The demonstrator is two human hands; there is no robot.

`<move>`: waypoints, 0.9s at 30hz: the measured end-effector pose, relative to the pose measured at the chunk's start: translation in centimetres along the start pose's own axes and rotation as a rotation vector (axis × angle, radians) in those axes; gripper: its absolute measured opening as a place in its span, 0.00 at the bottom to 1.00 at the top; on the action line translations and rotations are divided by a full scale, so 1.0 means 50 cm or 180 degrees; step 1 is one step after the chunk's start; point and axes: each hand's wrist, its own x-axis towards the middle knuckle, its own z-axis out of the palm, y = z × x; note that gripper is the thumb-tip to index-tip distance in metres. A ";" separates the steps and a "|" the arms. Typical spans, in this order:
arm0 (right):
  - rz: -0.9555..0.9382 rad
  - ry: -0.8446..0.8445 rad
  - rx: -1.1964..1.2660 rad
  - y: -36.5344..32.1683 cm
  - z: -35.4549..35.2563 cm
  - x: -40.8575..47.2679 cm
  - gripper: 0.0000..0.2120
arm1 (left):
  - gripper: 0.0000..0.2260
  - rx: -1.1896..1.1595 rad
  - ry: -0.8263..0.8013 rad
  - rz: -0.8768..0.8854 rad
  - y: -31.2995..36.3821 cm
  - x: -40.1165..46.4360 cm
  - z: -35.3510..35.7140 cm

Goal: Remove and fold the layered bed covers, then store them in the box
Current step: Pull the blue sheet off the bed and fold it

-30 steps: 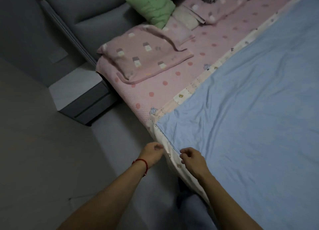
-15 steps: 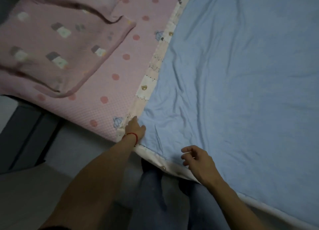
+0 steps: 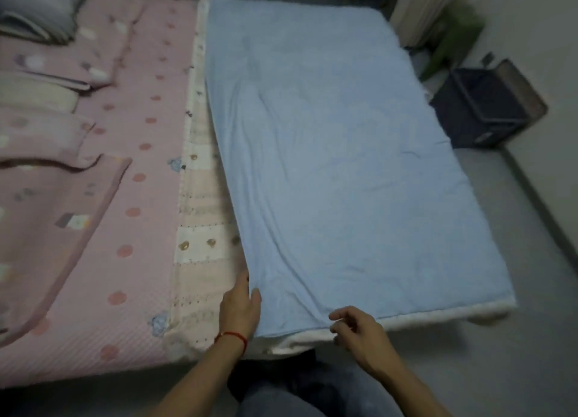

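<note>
The blue cover lay flat on the right part of the bed, over a white patterned cover that showed along its left edge; no writing could be read anywhere. The left hand lay on the blue cover's near left corner, fingers fairly straight, thumb on top of the edge; whether it pinched the cloth I could not tell. The right hand was at the near edge, fingers loosely bent, holding nothing I could see. To the left was a pink dotted sheet with folded pink covers; far right on the floor stood a dark box.
</note>
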 end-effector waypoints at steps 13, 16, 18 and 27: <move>-0.0123 0.0719 0.0881 0.226 -0.418 -0.021 0.07 | 0.10 0.1224 0.0054 0.1282 0.451 -0.110 0.356; -0.0110 0.0747 0.1095 0.329 -0.557 -0.029 0.08 | 0.09 0.1539 -0.0004 0.1232 0.540 -0.133 0.489; -0.0024 0.0776 0.1084 0.385 -0.636 -0.036 0.08 | 0.09 0.1752 -0.0072 0.1159 0.597 -0.145 0.562; -0.0225 0.0912 0.0653 0.419 -0.926 0.005 0.09 | 0.11 0.2194 -0.0495 0.0867 0.782 -0.169 0.865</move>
